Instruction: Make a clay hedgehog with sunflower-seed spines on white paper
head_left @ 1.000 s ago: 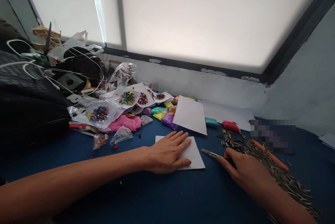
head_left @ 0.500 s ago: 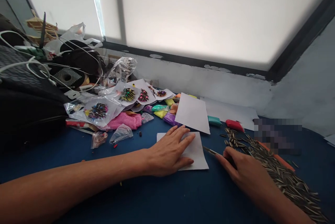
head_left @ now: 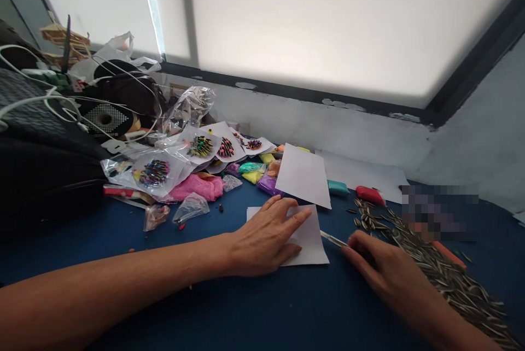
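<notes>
My left hand (head_left: 262, 244) lies spread over a white paper sheet (head_left: 311, 247) on the blue table, pressing it down with the palm and fingers. At the paper's right edge, a thin metal-bladed knife (head_left: 334, 239) points leftward, its tip touching or very near that edge. My right hand (head_left: 381, 263) is closed around the knife's handle, which is mostly hidden in the fingers. Just behind the held paper, another white sheet (head_left: 304, 176) leans over colourful clay packets (head_left: 268, 184).
Striped sunflower seeds (head_left: 447, 280) spread beneath and beside my right forearm. A red packet (head_left: 370, 195) and a teal packet (head_left: 337, 188) lie behind them. At the left are seed-decorated papers (head_left: 152, 173), a pink cloth (head_left: 199, 188), plastic bags (head_left: 191, 209) and a black bag (head_left: 45, 176).
My right hand and the knife have shifted slightly right, and the blade shows lighter. My left hand stays on the paper, its fingers barely moved.
</notes>
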`<state>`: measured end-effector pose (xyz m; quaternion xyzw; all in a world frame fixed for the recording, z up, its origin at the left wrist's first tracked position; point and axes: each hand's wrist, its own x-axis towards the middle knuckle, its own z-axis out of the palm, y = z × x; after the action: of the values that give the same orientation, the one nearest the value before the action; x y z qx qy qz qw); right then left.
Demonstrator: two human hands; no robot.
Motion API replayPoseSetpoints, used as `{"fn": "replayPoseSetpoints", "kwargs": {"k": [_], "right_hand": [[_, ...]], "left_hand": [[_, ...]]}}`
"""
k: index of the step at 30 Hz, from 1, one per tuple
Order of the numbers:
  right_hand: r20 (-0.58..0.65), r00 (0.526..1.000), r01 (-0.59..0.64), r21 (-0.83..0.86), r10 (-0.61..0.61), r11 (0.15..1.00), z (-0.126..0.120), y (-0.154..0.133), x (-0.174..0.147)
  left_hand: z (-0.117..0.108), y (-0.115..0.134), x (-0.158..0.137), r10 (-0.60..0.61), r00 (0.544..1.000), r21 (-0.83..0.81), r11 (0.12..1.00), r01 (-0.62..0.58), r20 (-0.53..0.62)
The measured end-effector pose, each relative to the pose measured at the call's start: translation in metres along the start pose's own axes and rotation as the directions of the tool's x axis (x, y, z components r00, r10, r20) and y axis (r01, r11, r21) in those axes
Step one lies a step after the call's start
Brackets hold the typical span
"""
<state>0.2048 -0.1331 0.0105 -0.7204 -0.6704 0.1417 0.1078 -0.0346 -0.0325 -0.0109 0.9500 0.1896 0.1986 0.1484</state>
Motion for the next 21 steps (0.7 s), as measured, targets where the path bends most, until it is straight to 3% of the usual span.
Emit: {"fn": "replayPoseSetpoints", "kwargs": {"k": [6,13,21], "right_hand": [[0.002,0.998,0.068,-0.022,-0.068,0.997,-0.001,0.008,-0.009],[0.018,0.999,0.047,-0.019,-0.046,0.999,-0.002,0.008,-0.010],[0.086,0.984,0.158,-0.015,-0.156,0.987,-0.004,0.014,-0.011]], "left_hand": [[-0.003,0.003,-0.001,-0.032,0.999,-0.032,0.999,0.033,0.016],[-0.001,0.002,-0.005,-0.011,0.999,-0.024,1.000,0.010,-0.037],[0.000,0.001,-0.004,-0.045,0.997,0.000,0.999,0.045,-0.068]]}}
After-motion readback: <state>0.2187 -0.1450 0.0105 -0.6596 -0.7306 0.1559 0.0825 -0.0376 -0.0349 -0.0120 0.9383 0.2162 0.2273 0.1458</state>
